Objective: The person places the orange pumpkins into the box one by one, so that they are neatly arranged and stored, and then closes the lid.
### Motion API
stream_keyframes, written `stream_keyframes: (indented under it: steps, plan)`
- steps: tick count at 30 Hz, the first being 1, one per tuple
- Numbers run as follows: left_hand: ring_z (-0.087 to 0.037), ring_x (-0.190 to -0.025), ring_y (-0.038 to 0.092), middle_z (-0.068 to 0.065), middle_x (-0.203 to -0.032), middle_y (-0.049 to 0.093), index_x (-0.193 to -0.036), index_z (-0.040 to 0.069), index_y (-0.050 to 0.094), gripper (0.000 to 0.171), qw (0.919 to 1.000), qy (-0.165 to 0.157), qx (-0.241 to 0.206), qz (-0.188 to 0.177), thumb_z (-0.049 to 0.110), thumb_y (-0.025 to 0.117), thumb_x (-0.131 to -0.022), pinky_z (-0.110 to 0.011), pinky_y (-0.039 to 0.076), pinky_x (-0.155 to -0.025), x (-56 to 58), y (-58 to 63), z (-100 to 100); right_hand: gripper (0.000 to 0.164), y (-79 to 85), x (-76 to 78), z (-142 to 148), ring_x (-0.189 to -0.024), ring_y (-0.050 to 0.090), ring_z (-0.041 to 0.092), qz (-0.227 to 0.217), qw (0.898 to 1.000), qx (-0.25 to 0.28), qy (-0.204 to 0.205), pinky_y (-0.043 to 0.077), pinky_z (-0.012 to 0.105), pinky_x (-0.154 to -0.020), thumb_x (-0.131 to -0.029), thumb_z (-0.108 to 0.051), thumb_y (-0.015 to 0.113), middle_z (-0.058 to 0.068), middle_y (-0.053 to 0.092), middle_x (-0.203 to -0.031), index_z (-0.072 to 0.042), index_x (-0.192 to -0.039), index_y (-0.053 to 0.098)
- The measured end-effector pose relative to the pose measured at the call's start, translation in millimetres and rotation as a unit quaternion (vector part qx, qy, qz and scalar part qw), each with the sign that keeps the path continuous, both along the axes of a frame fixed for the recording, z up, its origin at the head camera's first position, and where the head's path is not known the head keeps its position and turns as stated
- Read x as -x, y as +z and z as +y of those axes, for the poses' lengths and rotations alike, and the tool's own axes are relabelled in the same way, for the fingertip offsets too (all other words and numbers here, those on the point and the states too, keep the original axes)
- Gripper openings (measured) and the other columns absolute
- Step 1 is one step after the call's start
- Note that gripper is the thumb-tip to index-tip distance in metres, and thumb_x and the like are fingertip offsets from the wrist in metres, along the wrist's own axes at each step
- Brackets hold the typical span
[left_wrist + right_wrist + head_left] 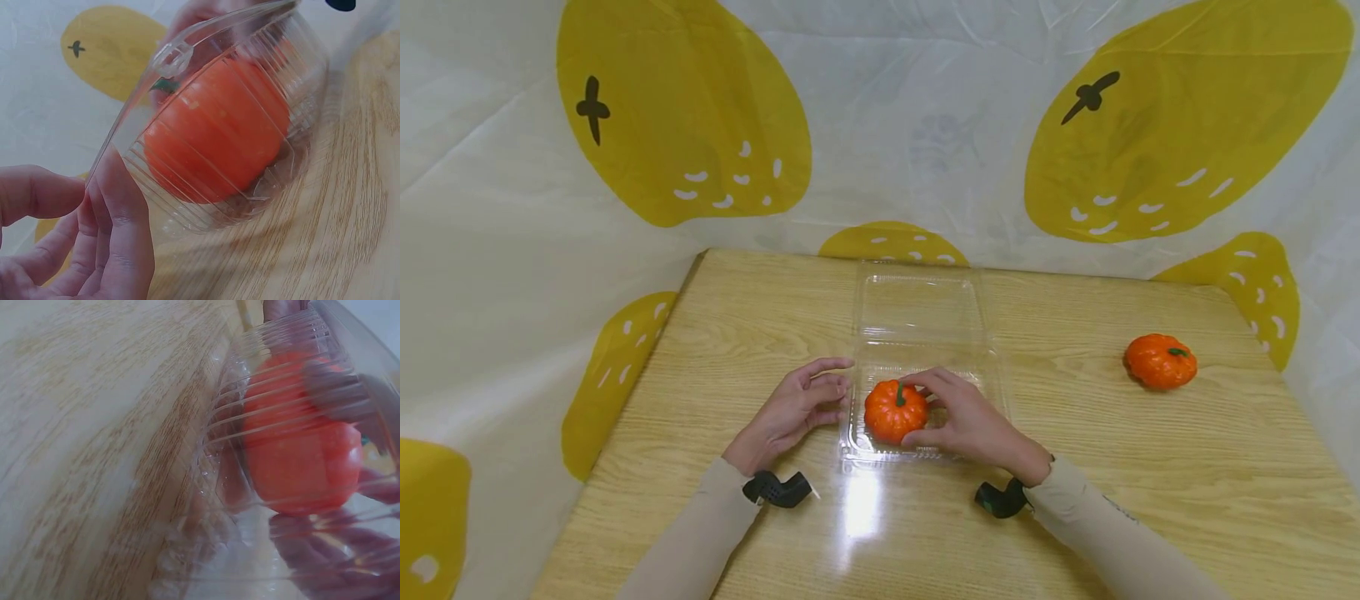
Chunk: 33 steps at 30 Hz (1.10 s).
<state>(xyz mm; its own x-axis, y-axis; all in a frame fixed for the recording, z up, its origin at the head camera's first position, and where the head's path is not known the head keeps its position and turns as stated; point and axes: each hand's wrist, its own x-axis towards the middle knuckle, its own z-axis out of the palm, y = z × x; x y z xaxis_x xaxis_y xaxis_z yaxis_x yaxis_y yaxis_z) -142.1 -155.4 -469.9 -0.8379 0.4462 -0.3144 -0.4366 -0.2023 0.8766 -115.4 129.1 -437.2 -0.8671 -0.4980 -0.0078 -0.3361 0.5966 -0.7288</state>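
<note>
The glossy orange miniature pumpkin [886, 423] is round and ribbed, with pale flecks and a green stem [900, 396]. It is located inside the near half of the clear ribbed plastic clamshell container [861, 457], whose lid [921, 304] lies open on the far side. The right hand [973, 421] reaches over the container from its right side; its grip is clamped on the pumpkin, with thumb and fingers around it. The left hand [793, 410] is at the container's left edge; its grip is clamped on the thin rim. A second orange pumpkin [1153, 365] rests well to the right of the container on the light wood-grain desk [1075, 467]. Dark marking on the beige right sleeve [1127, 537], to the near right of the container, is too small to read.
</note>
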Motion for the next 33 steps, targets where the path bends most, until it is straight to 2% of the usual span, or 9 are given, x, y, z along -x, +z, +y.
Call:
stream_keyframes:
  steps: [18,26,33]
  plan:
    - [-0.009,-0.083,0.067,0.006,-0.101,0.069,-0.15,0.005,0.047,0.051,1.0,0.0,0.0,-0.001,0.003,0.061,-0.101,-0.026,0.063,-0.075,0.2,2.6,1,0.07,6.7,-3.7,3,-0.116,0.069,0.025,0.024,0.999,-0.02,0.011,0.061,0.043,-0.097,-0.077,-0.029,0.092,0.004,0.064,-0.133,-0.018,-0.139,0.06]
    - [-0.008,-0.084,0.068,0.006,-0.101,0.07,-0.152,0.003,0.044,0.054,1.0,-0.003,-0.005,-0.002,0.006,0.063,-0.101,-0.026,0.064,-0.076,-1.0,-0.9,0,0.069,11.9,-4.6,8,-0.116,0.069,0.029,0.003,1.0,0.004,0.003,0.062,0.043,-0.097,-0.079,-0.024,0.091,0.01,0.062,-0.136,-0.013,-0.14,0.059]
    - [-0.009,-0.085,0.068,0.004,-0.104,0.07,-0.151,0.004,0.045,0.053,0.9999,-0.004,-0.01,-0.001,0.005,0.062,-0.101,-0.027,0.064,-0.078,-1.4,-1.3,-2,0.071,15.2,-3.7,17,-0.114,0.071,0.032,0.016,1.0,0.015,-0.01,0.062,0.045,-0.097,-0.08,-0.023,0.09,0.013,0.063,-0.136,-0.01,-0.142,0.058]
